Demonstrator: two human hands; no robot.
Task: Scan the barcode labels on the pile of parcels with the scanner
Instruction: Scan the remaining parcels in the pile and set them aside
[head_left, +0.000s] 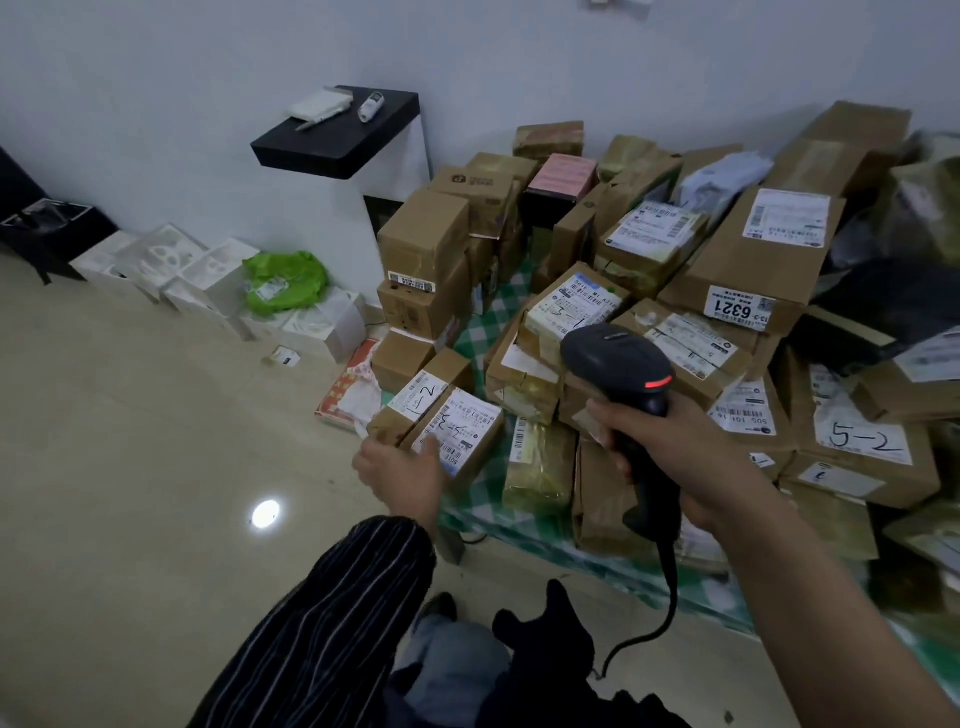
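Cardboard parcels (727, 270) lie heaped every which way on your worktop (483, 317), their labels facing different directions, and that is the main hazard. The scanner (618, 364) is in your right hand (675, 452), fingers wrapped round its grip, and it hovers over several labels at once. It may well read a neighbour's barcode instead of the one you mean.

Your left hand (400, 467) is loosely spread, fingertips touching the small box (467, 447) at the near left corner without gripping it. That box sits close to the worktop's edge, so a nudge to turn its label (460, 428) could tip it onto the floor (156, 467). Handwritten marks cross that label, and I cannot tell whether they cover the bars.

Watch the cable (670, 587) too: it hangs down beside the edge and could snag a parcel as you swing across. Glossy tape (540, 467) on some parcels may throw glare back at the scanner.
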